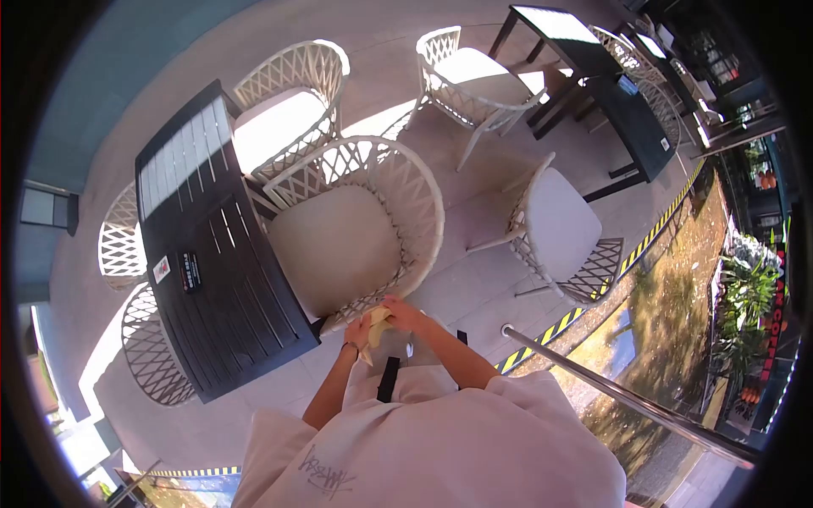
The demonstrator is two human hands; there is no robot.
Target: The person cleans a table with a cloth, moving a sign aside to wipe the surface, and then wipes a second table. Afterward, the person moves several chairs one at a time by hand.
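Both my hands are close together in front of my body, at the edge of a woven chair (339, 245) with a pale seat. Between them is a crumpled yellow cloth (377, 328). My left hand (356, 330) has its fingers closed on the cloth's left side, and a band circles that wrist. On the cloth's upper right, my right hand (401, 313) grips it with bent fingers. The cloth's lower end hangs down in a point. To the left of my hands stands a dark slatted table (246, 288), with a small black sign (190, 271) on it.
More woven chairs (559, 224) stand to the right and beyond. Dark tables (631, 127) are at the upper right. A metal rail (627, 394) runs toward the lower right, near yellow-black floor tape (555, 328). Plants (745, 296) line the far right.
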